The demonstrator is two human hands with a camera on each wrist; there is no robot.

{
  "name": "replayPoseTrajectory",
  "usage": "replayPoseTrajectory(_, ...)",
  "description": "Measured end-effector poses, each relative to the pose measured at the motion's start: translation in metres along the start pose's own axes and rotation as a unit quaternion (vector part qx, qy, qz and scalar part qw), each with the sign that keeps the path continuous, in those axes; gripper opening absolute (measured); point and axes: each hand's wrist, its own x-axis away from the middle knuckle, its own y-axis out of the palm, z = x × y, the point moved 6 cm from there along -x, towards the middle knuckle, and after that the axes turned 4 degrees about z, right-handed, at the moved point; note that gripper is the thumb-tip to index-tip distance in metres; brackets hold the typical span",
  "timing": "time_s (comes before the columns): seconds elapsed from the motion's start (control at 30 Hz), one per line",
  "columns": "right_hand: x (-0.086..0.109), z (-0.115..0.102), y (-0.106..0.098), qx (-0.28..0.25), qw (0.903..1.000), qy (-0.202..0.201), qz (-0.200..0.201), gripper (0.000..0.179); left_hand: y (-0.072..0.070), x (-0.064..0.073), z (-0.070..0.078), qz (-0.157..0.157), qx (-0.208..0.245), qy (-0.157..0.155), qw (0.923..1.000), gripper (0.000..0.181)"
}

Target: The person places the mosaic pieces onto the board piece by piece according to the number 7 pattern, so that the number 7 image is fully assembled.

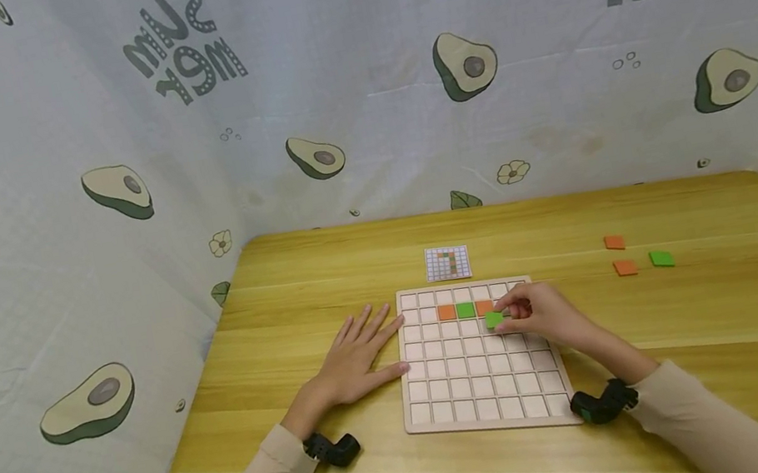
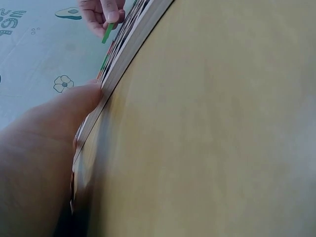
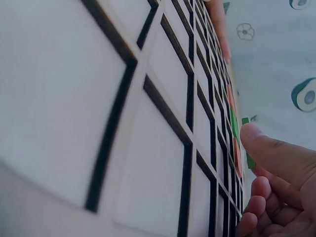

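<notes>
A square wooden grid board (image 1: 452, 393) lies on the table. Three tiles sit side by side in its second row from the far edge: an orange tile (image 1: 447, 312), a green tile (image 1: 465, 310) and another orange tile (image 1: 484, 308). My right hand (image 1: 541, 316) pinches a loose green tile (image 1: 494, 319) between thumb and fingers, just above the board; the right wrist view shows this tile (image 3: 250, 155) tilted on edge under the thumb. My left hand (image 1: 358, 358) lies spread on the table, its thumb and fingertips at the board's left edge.
A small printed pattern card (image 1: 447, 263) lies beyond the board. To the right on the table (image 1: 737, 283) are two orange tiles (image 1: 614, 242) and one green tile (image 1: 661, 259). A curtain (image 1: 369, 179) printed with avocados hangs behind the table.
</notes>
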Motion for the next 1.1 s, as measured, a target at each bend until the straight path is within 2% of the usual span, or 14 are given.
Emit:
replayPoseTrajectory(0.47,-0.0036,0.0017,0.0099,-0.013,0.9997,0.018,-0.007,0.022,-0.0031,0.0013,0.0019,0.001,0.000,0.000,1.0000,0.076)
replayPoseTrajectory(0.7,-0.0040,0.0024,0.0104,-0.006,0.9993,0.036,-0.004,0.023,-0.0032,0.0016,0.0024,0.001,0.006,-0.001,1.0000,0.076)
replayPoseTrajectory(1.1,-0.0029,0.0055,0.0060,-0.032,0.9984,0.045,-0.013,0.024,-0.0049,0.0010,0.0052,0.000,0.010,-0.001,0.9999,0.076)
